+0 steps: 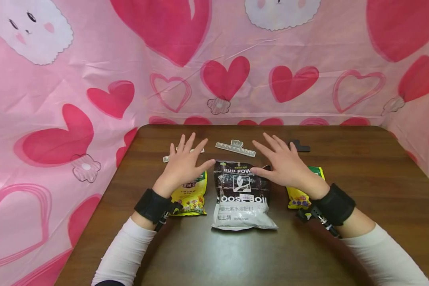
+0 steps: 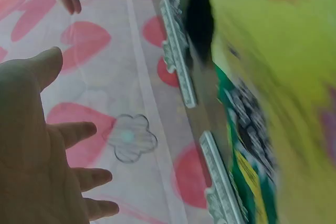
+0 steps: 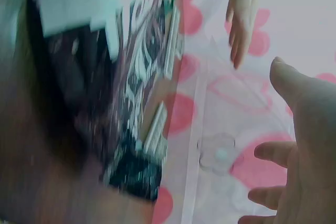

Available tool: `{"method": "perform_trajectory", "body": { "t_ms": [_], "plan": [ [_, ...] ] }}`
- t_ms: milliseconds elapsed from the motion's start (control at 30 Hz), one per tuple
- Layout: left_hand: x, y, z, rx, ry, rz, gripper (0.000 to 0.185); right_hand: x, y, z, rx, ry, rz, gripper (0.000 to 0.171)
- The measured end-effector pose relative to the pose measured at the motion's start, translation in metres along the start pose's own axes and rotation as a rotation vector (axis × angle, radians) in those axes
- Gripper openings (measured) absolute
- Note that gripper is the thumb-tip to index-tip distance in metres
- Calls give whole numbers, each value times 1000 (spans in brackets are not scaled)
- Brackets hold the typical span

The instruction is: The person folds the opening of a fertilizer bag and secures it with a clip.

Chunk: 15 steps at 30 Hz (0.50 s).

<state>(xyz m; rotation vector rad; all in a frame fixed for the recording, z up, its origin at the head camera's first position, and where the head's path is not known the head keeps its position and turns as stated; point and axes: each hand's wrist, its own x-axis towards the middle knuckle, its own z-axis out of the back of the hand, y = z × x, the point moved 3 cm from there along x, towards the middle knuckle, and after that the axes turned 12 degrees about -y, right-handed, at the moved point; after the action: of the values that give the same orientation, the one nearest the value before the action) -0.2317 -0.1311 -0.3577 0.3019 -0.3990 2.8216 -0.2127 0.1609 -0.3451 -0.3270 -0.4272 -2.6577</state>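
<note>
My left hand (image 1: 184, 165) is held with fingers spread above a yellow bag (image 1: 191, 200) with printed flowers, hiding its upper part. Over another yellow bag (image 1: 297, 198) my right hand (image 1: 286, 165) spreads its fingers too. Neither hand holds anything. Between them lies a black and white bag of loose soil (image 1: 241, 216), printed side up; the right thumb overlaps its upper right edge in the head view. Both palms stand apart from the bags in the wrist views, where the left hand (image 2: 37, 156) and right hand (image 3: 310, 145) show straight, separated fingers.
Behind the bags lie a pale bear-topped sealing clip (image 1: 236, 149), a similar clip (image 1: 166, 159) partly hidden by the left fingers, and a black clip (image 1: 301, 147) at right. A pink heart-patterned cloth (image 1: 186, 95) hangs around the brown wooden table (image 1: 375, 190).
</note>
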Motion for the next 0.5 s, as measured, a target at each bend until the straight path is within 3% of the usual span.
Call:
{"method": "perform_trajectory", "body": {
  "t_ms": [500],
  "plan": [
    [-36, 54, 3, -130, 44, 76, 73, 7, 68, -32, 193, 69, 237, 70]
  ]
}}
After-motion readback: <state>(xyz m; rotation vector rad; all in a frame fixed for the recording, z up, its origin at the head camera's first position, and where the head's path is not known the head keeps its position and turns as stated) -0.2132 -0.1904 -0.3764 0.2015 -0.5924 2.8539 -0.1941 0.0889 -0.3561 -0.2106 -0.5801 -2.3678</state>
